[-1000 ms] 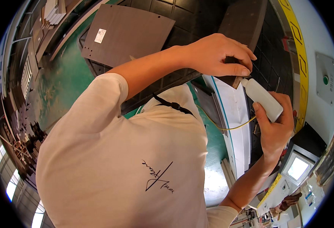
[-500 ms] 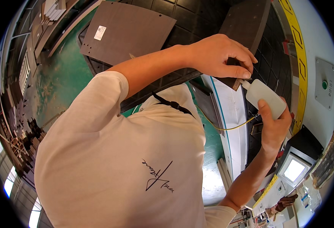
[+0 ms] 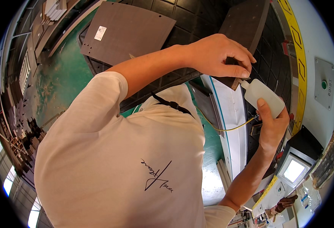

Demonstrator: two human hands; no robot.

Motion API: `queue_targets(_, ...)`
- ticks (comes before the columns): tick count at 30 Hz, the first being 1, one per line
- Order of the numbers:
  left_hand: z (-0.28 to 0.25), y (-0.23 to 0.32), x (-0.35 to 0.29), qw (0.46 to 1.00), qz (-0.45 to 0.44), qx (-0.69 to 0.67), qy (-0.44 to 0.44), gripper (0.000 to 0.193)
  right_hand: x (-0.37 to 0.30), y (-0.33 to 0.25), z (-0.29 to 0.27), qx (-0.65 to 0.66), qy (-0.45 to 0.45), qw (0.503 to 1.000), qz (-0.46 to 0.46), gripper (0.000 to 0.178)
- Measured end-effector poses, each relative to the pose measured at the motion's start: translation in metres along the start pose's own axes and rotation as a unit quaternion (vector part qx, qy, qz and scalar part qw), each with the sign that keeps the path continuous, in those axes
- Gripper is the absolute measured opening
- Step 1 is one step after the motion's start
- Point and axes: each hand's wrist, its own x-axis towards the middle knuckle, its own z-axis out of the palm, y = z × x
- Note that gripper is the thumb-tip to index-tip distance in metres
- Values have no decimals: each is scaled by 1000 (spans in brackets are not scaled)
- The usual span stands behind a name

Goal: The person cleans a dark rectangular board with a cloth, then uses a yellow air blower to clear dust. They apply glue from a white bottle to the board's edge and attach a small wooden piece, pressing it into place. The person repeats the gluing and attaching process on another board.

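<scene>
My left hand (image 3: 224,57) is closed over the near end of a dark brown board (image 3: 246,22), fingers and thumb curled round its edge. Part of that board is hidden beneath the hand. In my right hand (image 3: 271,125) is a whitish, translucent squeeze bottle (image 3: 263,97), gripped with the thumb on its near face. The bottle lies tilted, its narrow nozzle pointing at the board's exposed end just below my left thumb. Whether the tip touches the board I cannot tell.
A brown panel (image 3: 129,30) with a white label lies on the dark tabletop at the upper left. A white machine rail (image 3: 233,121) and a yellow hose (image 3: 235,128) run below my hands. On the right stand a yellow-edged grey machine housing (image 3: 313,41) with a green button, and a lit screen (image 3: 295,170).
My right hand and the bottle have shifted very slightly left. My left hand stays almost still on the board.
</scene>
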Motion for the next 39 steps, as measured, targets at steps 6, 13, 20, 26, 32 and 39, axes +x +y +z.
queue_targets(6,-3,3,-1,1000,-3,8,2,26,-7,2,3,-58,13,996,-73,36)
queue_targets(13,-4,3,-2,1000,6,4,6,25,-12,16,10,-40,10,990,-138,32)
queue_targets(20,-4,2,-2,1000,11,6,8,24,-12,22,5,-43,-16,984,-172,31)
queue_targets(26,-4,0,-2,1000,9,-8,5,24,-6,18,10,-25,-13,988,-152,30)
queue_targets(32,-9,3,-3,1000,-8,-11,-3,23,-7,21,4,-39,-48,981,-184,27)
queue_targets(39,-7,-1,-3,1000,10,-9,4,22,-1,19,7,-14,-33,987,-158,29)
